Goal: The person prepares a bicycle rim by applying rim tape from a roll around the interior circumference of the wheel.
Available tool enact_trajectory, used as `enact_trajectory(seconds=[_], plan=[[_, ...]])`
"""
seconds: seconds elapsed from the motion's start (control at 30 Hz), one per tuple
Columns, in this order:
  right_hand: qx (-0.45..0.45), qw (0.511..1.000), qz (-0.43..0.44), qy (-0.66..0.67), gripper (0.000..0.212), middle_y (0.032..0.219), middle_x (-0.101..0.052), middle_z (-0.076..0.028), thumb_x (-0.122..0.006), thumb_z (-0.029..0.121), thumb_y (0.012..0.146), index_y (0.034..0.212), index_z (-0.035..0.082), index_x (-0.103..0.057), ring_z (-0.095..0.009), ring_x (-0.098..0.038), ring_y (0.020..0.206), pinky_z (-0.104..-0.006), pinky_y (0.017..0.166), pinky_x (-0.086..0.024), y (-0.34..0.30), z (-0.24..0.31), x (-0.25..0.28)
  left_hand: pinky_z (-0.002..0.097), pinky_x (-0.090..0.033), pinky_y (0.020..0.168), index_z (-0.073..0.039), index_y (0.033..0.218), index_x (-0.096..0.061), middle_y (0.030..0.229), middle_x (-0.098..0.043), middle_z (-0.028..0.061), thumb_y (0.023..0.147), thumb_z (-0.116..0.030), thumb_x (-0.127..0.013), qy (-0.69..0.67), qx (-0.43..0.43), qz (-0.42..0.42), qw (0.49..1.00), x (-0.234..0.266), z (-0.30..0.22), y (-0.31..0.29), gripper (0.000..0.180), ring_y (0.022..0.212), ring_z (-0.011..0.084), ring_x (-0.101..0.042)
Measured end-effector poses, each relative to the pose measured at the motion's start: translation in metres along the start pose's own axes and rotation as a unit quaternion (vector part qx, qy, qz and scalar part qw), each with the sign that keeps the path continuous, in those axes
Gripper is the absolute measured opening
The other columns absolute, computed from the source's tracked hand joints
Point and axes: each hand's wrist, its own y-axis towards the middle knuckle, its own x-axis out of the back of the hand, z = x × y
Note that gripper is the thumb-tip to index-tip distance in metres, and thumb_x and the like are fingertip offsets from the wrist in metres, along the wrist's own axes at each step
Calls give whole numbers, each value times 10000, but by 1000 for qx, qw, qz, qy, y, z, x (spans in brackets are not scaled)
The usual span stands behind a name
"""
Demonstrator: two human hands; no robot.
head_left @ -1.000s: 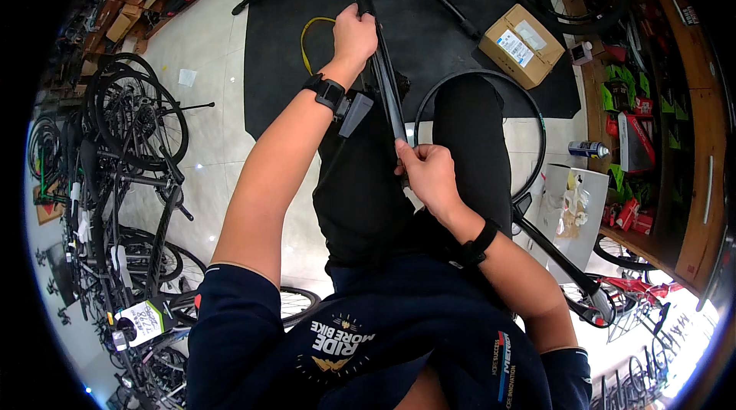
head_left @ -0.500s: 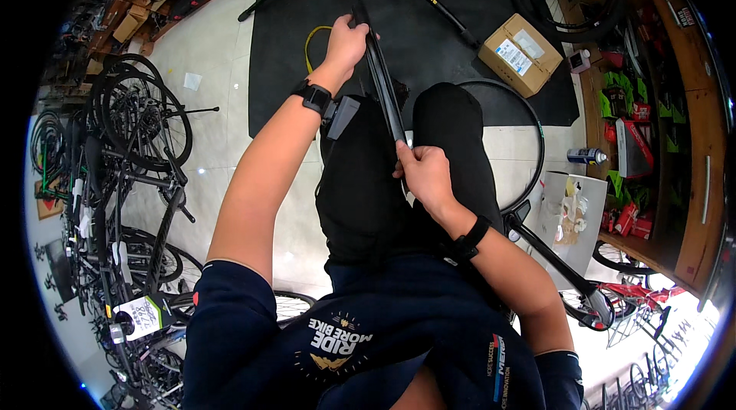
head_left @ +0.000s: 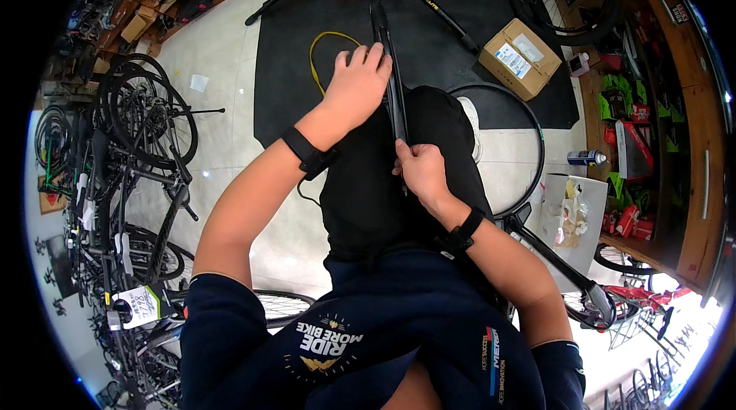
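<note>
Right hand [head_left: 422, 172] sits just right of centre, thumb and curled fingers closed on the lower part of a long, glossy black bar [head_left: 395, 100]. From that grip the bar runs up and away between 11 and 12 o'clock, its far end appearing to split into two narrow dark tips. What exactly the bar belongs to is too unclear to say.

Left hand [head_left: 358, 88] lies at 11 o'clock from the right one, back upward, fingers loosely spread and reaching to the bar's left edge. Its thumb is hidden, and whether the fingertips press on the bar or only meet its outline cannot be told. Each wrist wears a black band, the left [head_left: 308, 153] and the right [head_left: 464, 232].

Below the bar are the person's black trousers [head_left: 364, 195], and beyond them, toward 12 o'clock, a black mat [head_left: 284, 65] on the pale floor [head_left: 299, 249]. Measured from the right hand, a yellow loop [head_left: 314, 57] lies at 11 o'clock, a cardboard box [head_left: 521, 59] between 1 and 2, a thin black hoop [head_left: 543, 138] between 2 and 3, a spray can [head_left: 586, 158] at 3, and a dark tube [head_left: 563, 268] at 4. Bicycles [head_left: 146, 115] crowd the 9 o'clock side.
</note>
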Motion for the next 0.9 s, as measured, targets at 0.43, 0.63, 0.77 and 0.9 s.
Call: enact_trajectory(seconds=[0.43, 0.63, 0.77, 0.9], plan=[[2, 1000, 11, 7, 498, 640, -702, -133, -656, 371, 965, 664, -24, -694, -239, -708, 623, -361, 664, -552, 1, -13, 4, 488, -429, 1075, 101, 1075, -691, 1184, -646, 242, 820, -146, -575, 116, -143, -100, 978, -16, -41, -27, 373, 1188, 373, -588], [110, 992, 39, 57, 420, 732, -684, -76, -655, 338, 995, 803, -34, -685, -128, -603, 665, -299, 641, -486, 11, -23, 0, 486, -430, 1065, 70, 1059, -693, 1167, -672, 202, 818, -149, -585, 125, -175, -126, 968, -20, -4, -7, 344, 1179, 327, -608], [189, 977, 39, 92, 310, 764, -671, -92, -658, 243, 992, 889, -49, -665, -136, -583, 688, -313, 652, -474, 22, -19, -1, 476, -436, 1054, 48, 1075, -690, 1180, -676, 182, 837, -161, -589, 142, -172, -119, 967, -30, 28, 3, 333, 1192, 320, -608], [212, 972, 25, 93, 286, 762, -690, -114, -655, 210, 984, 909, -64, -682, -159, -622, 688, -333, 664, -497, 32, -11, 8, 444, -502, 1007, 55, 1040, -683, 1183, -673, 206, 842, -150, -596, 142, -195, -92, 966, -29, 39, 13, 298, 1147, 345, -646]])
